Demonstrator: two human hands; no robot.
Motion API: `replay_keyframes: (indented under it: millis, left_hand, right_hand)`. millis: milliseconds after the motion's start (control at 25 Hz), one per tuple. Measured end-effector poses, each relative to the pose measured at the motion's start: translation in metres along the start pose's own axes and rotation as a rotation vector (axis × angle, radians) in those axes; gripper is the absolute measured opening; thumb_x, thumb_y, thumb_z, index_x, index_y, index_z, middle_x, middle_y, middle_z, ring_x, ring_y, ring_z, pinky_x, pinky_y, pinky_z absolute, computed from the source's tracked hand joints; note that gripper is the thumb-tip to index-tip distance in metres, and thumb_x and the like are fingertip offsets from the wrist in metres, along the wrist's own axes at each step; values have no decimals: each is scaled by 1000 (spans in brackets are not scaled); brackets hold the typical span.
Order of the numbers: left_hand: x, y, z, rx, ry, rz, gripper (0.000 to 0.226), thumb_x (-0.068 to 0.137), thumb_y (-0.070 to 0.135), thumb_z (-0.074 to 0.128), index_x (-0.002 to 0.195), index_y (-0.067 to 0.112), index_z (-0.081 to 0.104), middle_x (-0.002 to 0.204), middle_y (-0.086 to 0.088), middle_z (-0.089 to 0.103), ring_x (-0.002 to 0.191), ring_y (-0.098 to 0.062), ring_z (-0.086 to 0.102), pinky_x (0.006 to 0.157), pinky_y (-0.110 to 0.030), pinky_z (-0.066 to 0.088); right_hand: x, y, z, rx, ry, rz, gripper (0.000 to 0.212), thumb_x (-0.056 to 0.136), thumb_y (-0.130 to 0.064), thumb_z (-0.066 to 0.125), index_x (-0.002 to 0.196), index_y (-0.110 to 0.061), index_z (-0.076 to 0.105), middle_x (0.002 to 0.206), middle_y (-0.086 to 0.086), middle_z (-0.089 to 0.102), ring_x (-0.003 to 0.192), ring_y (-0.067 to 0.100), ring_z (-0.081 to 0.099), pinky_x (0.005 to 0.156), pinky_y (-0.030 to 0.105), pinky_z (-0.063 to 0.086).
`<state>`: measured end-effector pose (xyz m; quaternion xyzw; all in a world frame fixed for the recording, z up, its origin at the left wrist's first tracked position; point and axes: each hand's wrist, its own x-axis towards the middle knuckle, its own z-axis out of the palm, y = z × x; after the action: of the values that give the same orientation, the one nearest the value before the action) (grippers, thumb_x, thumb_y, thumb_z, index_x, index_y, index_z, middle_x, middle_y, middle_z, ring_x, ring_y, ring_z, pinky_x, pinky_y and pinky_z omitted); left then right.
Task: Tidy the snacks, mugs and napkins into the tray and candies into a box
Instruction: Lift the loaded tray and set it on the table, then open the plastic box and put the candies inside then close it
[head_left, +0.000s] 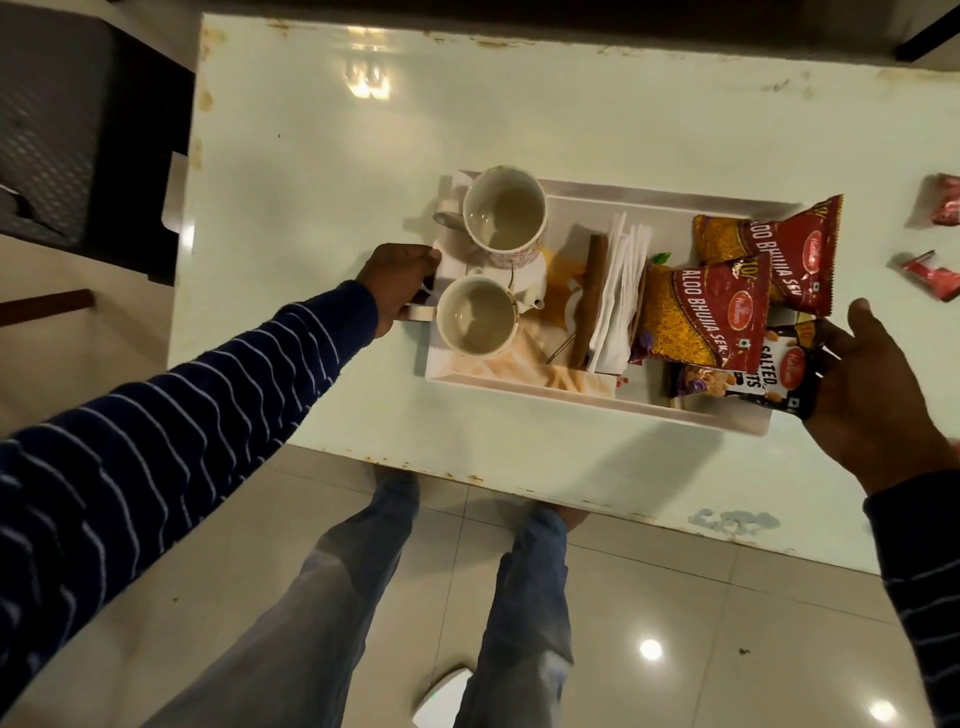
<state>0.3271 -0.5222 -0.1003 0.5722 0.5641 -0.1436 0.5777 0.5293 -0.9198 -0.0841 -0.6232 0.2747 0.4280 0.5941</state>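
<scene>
A white tray (524, 388) lies on the pale table. Two empty mugs stand in its left end, the far mug (505, 215) and the near mug (476, 317). My left hand (396, 287) is closed on the near mug's handle. A stack of white napkins (621, 291) sits mid-tray beside a brown stick. Two red Aloo Bhujia Sev packets (701, 312) (784, 249) fill the right end. My right hand (883, 384) holds a black Salted Peanuts packet (748, 376) at the tray's near right corner.
Red-wrapped candies (930, 274) (946, 200) lie on the table to the right of the tray. The table's near edge (467, 475) runs just in front of my legs. A dark chair (67, 130) stands at the far left.
</scene>
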Motion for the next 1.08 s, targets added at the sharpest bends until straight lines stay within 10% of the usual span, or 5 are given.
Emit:
replay_keyframes:
  millis: [560, 800, 1080]
  left_hand:
    - [-37, -29, 4, -362, 166, -81, 27, 97, 45, 56, 97, 21, 69, 98, -3, 74, 88, -20, 71, 68, -34, 59]
    - [-103, -91, 34, -376, 361, -186, 49, 103, 52, 37, 115, 12, 63, 107, -7, 69, 84, -21, 68, 67, -34, 51]
    - [-194, -152, 155, 162, -103, 142, 16, 97, 21, 62, 83, 17, 70, 77, -3, 73, 70, -17, 70, 57, -20, 54]
  right_hand:
    - [-34, 14, -21, -208, 158, -280, 27, 103, -35, 51, 121, -20, 64, 127, 10, 65, 120, 31, 62, 100, 49, 48]
    - [-103, 48, -72, -115, 301, -258, 24, 101, -32, 56, 119, -21, 66, 116, 5, 71, 105, 25, 70, 83, 36, 54]
    - [-144, 70, -134, -115, 522, -213, 13, 97, -29, 62, 103, -26, 72, 108, 6, 74, 97, 26, 72, 77, 37, 56]
